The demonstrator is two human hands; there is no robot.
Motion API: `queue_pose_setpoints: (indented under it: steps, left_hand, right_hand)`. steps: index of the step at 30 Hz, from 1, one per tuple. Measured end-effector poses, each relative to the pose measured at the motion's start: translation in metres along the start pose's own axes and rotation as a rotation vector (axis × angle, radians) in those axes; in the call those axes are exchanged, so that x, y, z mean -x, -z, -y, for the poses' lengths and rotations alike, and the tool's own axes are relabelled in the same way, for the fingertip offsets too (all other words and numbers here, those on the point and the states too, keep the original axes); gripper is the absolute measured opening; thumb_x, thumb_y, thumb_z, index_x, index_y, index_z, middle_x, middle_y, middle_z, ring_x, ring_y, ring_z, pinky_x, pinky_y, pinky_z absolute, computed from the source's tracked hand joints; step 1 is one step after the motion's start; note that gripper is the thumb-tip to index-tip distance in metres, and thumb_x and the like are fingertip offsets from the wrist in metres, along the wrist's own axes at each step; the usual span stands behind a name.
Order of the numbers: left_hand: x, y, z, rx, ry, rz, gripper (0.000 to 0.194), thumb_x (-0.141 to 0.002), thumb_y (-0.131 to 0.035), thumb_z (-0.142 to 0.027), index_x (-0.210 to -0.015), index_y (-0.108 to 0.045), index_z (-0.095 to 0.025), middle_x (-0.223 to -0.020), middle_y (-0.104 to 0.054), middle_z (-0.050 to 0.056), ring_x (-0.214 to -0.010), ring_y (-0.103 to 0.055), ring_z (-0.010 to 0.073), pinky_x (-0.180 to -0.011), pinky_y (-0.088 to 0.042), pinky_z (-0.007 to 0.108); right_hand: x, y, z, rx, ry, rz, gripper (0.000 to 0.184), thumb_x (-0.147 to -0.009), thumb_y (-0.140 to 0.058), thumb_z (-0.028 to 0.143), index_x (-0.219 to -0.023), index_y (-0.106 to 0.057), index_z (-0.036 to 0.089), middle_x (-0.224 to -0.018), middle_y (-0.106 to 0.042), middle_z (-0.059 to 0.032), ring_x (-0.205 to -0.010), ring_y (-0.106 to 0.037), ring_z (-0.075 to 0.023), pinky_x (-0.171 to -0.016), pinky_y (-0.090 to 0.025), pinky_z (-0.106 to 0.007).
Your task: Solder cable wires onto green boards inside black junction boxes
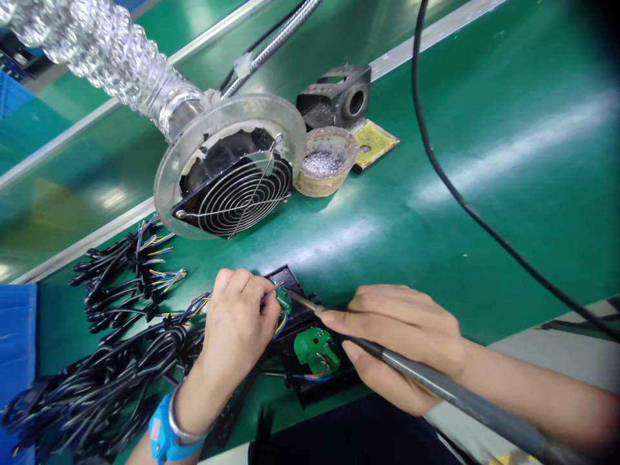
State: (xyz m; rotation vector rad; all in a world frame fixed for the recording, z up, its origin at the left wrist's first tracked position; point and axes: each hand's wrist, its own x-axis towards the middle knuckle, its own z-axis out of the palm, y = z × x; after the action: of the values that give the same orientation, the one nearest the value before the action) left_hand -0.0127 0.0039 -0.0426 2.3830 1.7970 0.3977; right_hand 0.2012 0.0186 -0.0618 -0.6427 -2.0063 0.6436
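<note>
My right hand point(402, 342) is closed around a soldering iron point(426, 374), whose tip touches or nearly touches a small green circuit board point(283, 301) in a black plastic housing point(285, 278). Pinched between the thumb and fingers of my left hand point(242, 310) is a thin wire point(269, 292), its end close to the iron's tip. A second green circuit board point(314, 352) with coloured wires lies in another black housing point(310, 391) nearer to me. A blue wrist strap point(167, 436) is on my left wrist.
Bundled black cables point(130, 374) with bare coloured ends lie at the left. Beyond my hands stand a fume extractor fan point(242, 194) on a foil duct point(111, 64), a bowl of solder bits point(322, 171), an iron stand point(334, 100) and a yellow sponge point(372, 143). A black cord point(465, 203) crosses the right.
</note>
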Motion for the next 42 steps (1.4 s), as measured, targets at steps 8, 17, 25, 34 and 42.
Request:
queue_pose_setpoints:
  steps: [8, 17, 25, 34, 42]
  left_hand:
    - [0.001, 0.0, 0.0, -0.001, -0.003, -0.025, 0.012, -0.085, -0.06, -0.013, -0.075, -0.063, -0.018, -0.069, -0.056, 0.001, -0.071, -0.047, 0.0188, -0.07, -0.041, 0.032]
    - [0.002, 0.003, 0.003, 0.071, -0.01, -0.014, 0.007, -0.087, -0.059, -0.016, -0.085, -0.066, -0.018, -0.076, -0.061, 0.002, -0.075, -0.049, 0.0191, -0.073, -0.043, 0.034]
    - [0.004, 0.013, 0.007, 0.165, -0.105, 0.072, 0.013, -0.093, -0.055, -0.016, -0.095, -0.067, -0.021, -0.088, -0.061, 0.003, -0.084, -0.05, 0.0181, -0.076, -0.044, 0.032]
    - [0.003, 0.01, 0.01, 0.042, -0.137, 0.106, 0.013, -0.094, -0.055, -0.019, -0.096, -0.067, -0.02, -0.09, -0.062, 0.003, -0.081, -0.051, 0.0181, -0.073, -0.046, 0.033]
    - [0.004, 0.011, 0.005, -0.082, -0.152, 0.097, 0.015, -0.095, -0.053, -0.018, -0.1, -0.067, -0.02, -0.089, -0.061, 0.003, -0.08, -0.053, 0.0187, -0.071, -0.046, 0.033]
  right_hand:
    - [0.004, 0.014, 0.007, 0.038, -0.056, -0.024, 0.029, -0.079, -0.053, 0.01, -0.105, -0.065, 0.016, -0.072, -0.064, -0.0049, -0.061, -0.06, -0.0153, -0.054, -0.052, -0.029]
    - [0.001, 0.013, 0.009, -0.043, -0.092, -0.106, 0.034, -0.077, -0.051, 0.009, -0.107, -0.064, 0.017, -0.065, -0.058, -0.0016, -0.052, -0.054, -0.014, -0.046, -0.046, -0.028]
    - [0.0, 0.011, 0.006, -0.123, -0.14, -0.103, 0.034, -0.076, -0.051, 0.006, -0.105, -0.065, 0.015, -0.065, -0.058, -0.0022, -0.052, -0.05, -0.0122, -0.046, -0.041, -0.027]
    - [-0.001, 0.008, 0.007, -0.101, -0.148, -0.058, 0.031, -0.076, -0.051, 0.007, -0.102, -0.065, 0.016, -0.065, -0.062, -0.0023, -0.052, -0.052, -0.0129, -0.048, -0.043, -0.027]
    - [-0.002, 0.006, 0.006, -0.095, -0.126, -0.058, 0.03, -0.076, -0.051, 0.007, -0.101, -0.065, 0.014, -0.062, -0.058, -0.0015, -0.052, -0.049, -0.0119, -0.047, -0.041, -0.026]
